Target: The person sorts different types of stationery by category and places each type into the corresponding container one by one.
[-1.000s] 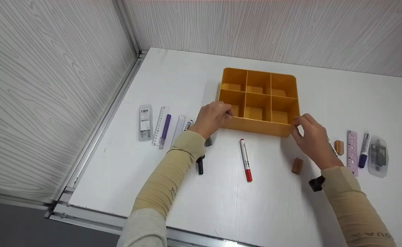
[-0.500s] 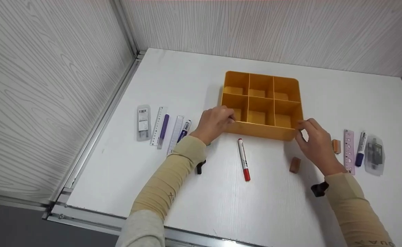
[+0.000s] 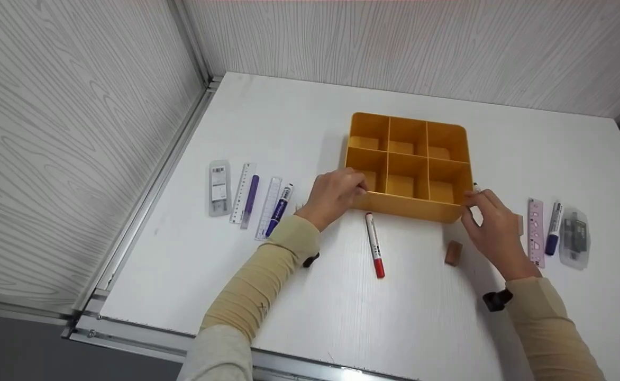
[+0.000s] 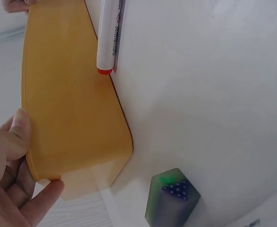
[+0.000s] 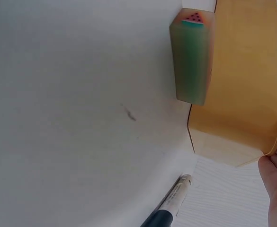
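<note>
A yellow-orange box [image 3: 410,206] with several compartments stands at the middle of the table, nothing visible inside. My left hand [image 3: 334,197] grips its near rim towards the left corner, thumb outside on the wall in the left wrist view. The near right corner is pinched by my right hand [image 3: 494,230]. In front of the box lies a white marker with a red cap [image 3: 375,246]. A brown-looking block [image 3: 453,253] sits by the right hand; the right wrist view shows a translucent block with a watermelon print [image 5: 191,64].
Left of the box lie a pale case [image 3: 219,189], a clear ruler [image 3: 243,193], a purple pen [image 3: 251,198] and a blue marker [image 3: 280,209] on another ruler. On the right are a pink ruler [image 3: 536,233], another marker [image 3: 554,227] and a clear case [image 3: 574,238]. A grape-print block [image 4: 171,198] is near the left wrist.
Both hands have slid the box a little to the right and nearer to me. The blue marker on the left has come out from behind my left arm.
</note>
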`<action>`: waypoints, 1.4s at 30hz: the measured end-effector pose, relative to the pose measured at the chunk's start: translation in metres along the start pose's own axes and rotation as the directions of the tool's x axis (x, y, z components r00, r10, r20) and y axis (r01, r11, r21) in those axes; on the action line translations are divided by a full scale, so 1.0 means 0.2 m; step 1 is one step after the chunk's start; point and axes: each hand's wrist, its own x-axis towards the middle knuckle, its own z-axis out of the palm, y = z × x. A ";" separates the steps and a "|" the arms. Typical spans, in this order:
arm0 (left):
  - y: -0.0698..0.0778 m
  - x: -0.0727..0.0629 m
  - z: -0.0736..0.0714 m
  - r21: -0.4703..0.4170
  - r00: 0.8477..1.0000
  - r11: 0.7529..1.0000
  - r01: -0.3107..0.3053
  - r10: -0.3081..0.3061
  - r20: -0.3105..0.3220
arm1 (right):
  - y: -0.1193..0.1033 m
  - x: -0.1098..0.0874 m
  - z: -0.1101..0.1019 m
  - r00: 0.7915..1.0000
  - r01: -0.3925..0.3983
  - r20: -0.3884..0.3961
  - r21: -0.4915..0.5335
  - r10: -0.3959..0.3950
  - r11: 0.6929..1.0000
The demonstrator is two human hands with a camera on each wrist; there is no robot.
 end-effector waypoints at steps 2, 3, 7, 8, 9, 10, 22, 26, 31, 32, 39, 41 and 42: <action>0.01 -0.01 0.01 -0.004 1.000 1.000 -0.010 0.010 -0.008 | 0.00 -0.01 -0.01 1.000 0.000 0.001 0.003 0.000 1.000; 0.01 -0.01 0.01 -0.003 1.000 1.000 -0.014 0.014 -0.009 | 0.00 -0.02 -0.01 1.000 -0.002 -0.004 0.017 0.002 1.000; 0.02 -0.02 0.02 -0.002 0.999 0.999 -0.034 0.034 -0.015 | 0.00 -0.04 -0.02 1.000 -0.020 -0.005 0.059 0.020 0.998; 0.02 -0.02 0.03 -0.006 0.999 0.999 -0.037 0.037 -0.019 | -0.01 -0.04 -0.02 1.000 -0.024 -0.006 0.066 0.025 0.997; 0.02 -0.02 0.03 -0.010 0.999 0.999 -0.040 0.039 -0.024 | -0.01 -0.04 -0.02 1.000 -0.029 -0.007 0.072 0.030 0.997; 0.02 -0.02 0.03 -0.016 0.999 0.999 -0.042 0.042 -0.031 | -0.01 -0.04 -0.03 0.999 -0.036 -0.002 0.072 0.036 0.997; 0.02 -0.03 0.04 -0.019 0.993 0.996 -0.085 0.083 -0.089 | -0.01 -0.07 -0.03 0.994 -0.103 0.028 0.007 0.102 0.995; 0.02 -0.03 0.05 -0.013 0.990 0.995 -0.095 0.093 -0.108 | -0.01 -0.07 -0.03 0.995 -0.101 0.026 0.010 0.101 0.995; 0.02 -0.03 0.05 0.000 0.988 0.995 -0.096 0.096 -0.125 | -0.01 -0.06 -0.02 0.998 -0.057 -0.006 0.031 0.058 0.998; 0.02 -0.03 0.05 0.002 0.988 0.995 -0.097 0.096 -0.125 | -0.01 -0.06 -0.02 0.999 -0.050 -0.012 0.042 0.051 0.998; 0.02 -0.03 0.05 0.010 0.990 0.996 -0.089 0.089 -0.110 | -0.02 -0.05 -0.03 0.997 -0.073 0.012 0.083 0.072 0.994; 0.02 -0.03 0.04 0.001 0.990 0.996 -0.087 0.087 -0.108 | -0.02 -0.05 -0.04 0.996 -0.089 0.029 0.097 0.087 0.991; 0.02 -0.03 0.04 0.001 0.990 0.996 -0.087 0.087 -0.107 | -0.02 -0.05 -0.04 0.995 -0.099 0.039 0.103 0.095 0.990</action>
